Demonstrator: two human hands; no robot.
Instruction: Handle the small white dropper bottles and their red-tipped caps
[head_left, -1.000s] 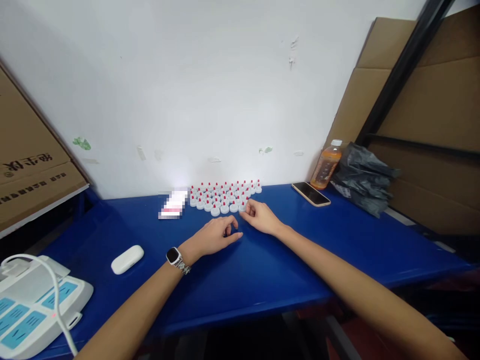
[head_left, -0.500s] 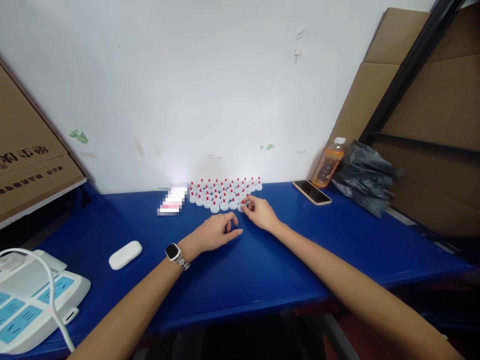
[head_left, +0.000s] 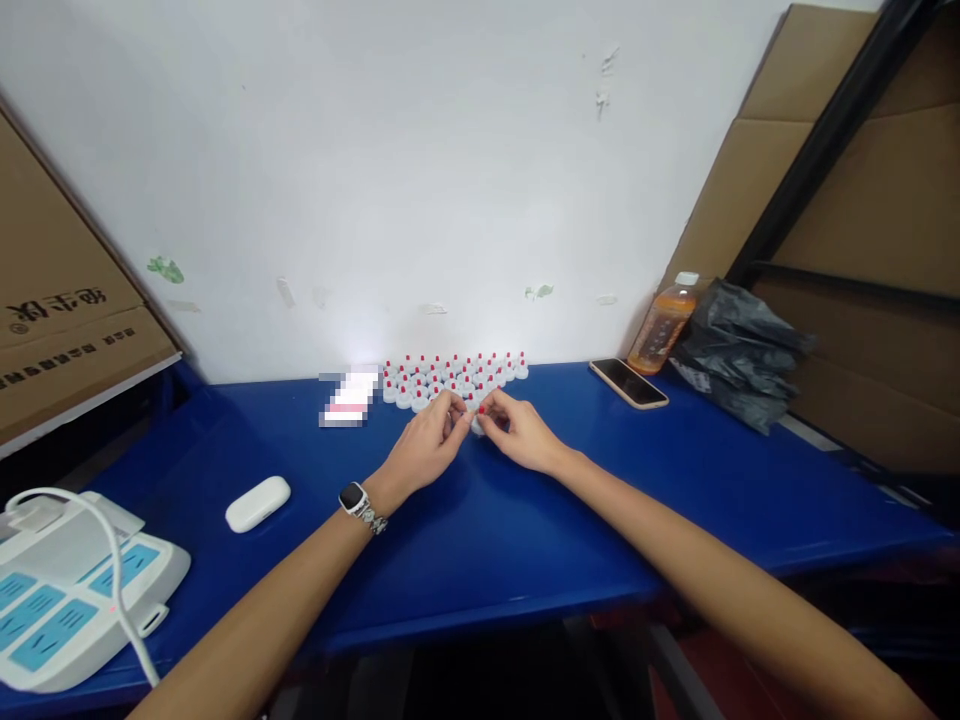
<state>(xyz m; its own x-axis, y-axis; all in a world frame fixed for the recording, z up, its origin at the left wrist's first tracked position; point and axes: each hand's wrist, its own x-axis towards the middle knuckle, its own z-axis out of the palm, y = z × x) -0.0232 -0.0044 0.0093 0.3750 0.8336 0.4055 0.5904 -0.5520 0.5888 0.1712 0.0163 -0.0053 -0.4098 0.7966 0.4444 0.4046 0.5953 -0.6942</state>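
Observation:
Several small white bottle caps [head_left: 405,398] with red tips stand packed in rows on the blue table [head_left: 480,540], against the wall. At the front edge of this group, my right hand [head_left: 525,435] pinches one white red-tipped cap [head_left: 476,428] between thumb and fingers. My left hand [head_left: 424,442], with a watch [head_left: 352,496] on its wrist, meets it from the other side, its thumb and fingertips closed on the same cap. The fingers cover most of that cap and some of the caps behind.
On the left lie a white earbud case [head_left: 258,504] and a power strip [head_left: 169,570] with a white cable. A phone [head_left: 628,383], a drink bottle [head_left: 660,328] and a black plastic bag [head_left: 742,350] are at the back right. Cardboard [head_left: 60,270] leans at the left.
My left hand has moved forward and right, from resting apart with a loose curl to closing at the cap. My right hand has drawn the cap slightly toward me and left.

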